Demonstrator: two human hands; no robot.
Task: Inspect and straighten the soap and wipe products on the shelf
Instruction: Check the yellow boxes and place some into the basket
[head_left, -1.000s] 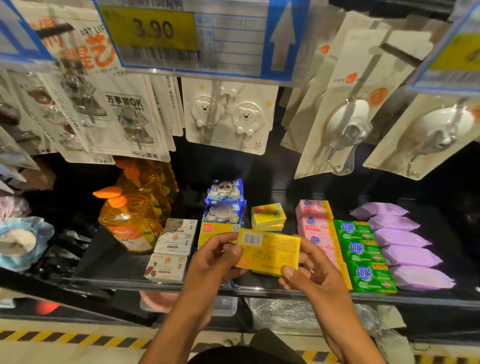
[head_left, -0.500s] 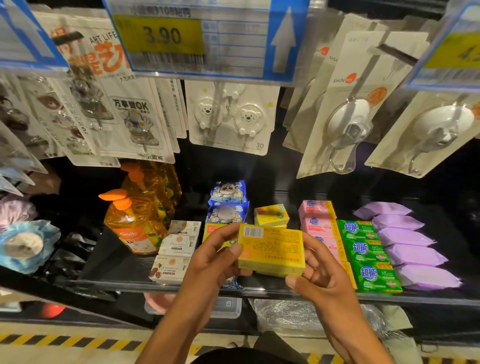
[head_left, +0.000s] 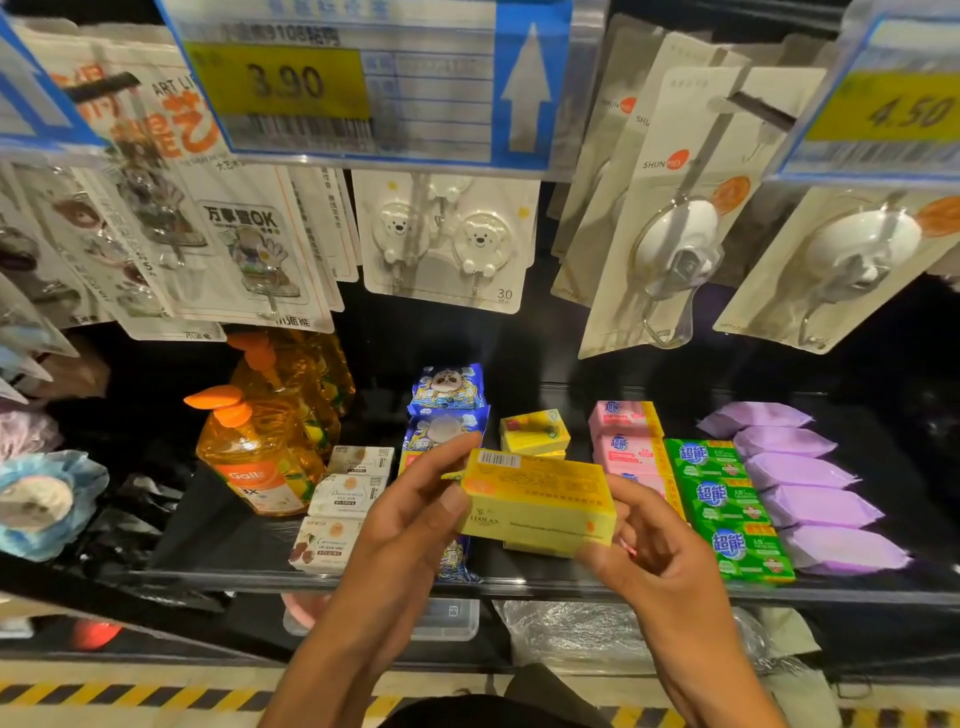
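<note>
Centre of the frame: a person holds a yellow soap box (head_left: 535, 499) in the air just in front of the dark shelf (head_left: 363, 578), barcode face up. The left hand (head_left: 410, 525) pinches the box's left end between thumb and fingers; the right hand (head_left: 660, 561) pinches its lower right corner the same way. The box looks like stiff, glossy card with crisp edges, so a light hold at the ends should be enough. To inspect it well, it probably needs turning to show each face, then setting down square, in line with the second yellow box (head_left: 532, 431) behind it. To the right lie pink soap bars (head_left: 623, 436), green soap packs (head_left: 727, 504) and soft, pillowy purple wipe packs (head_left: 810, 499). At left stands a clear orange pump bottle (head_left: 254, 457).
</note>
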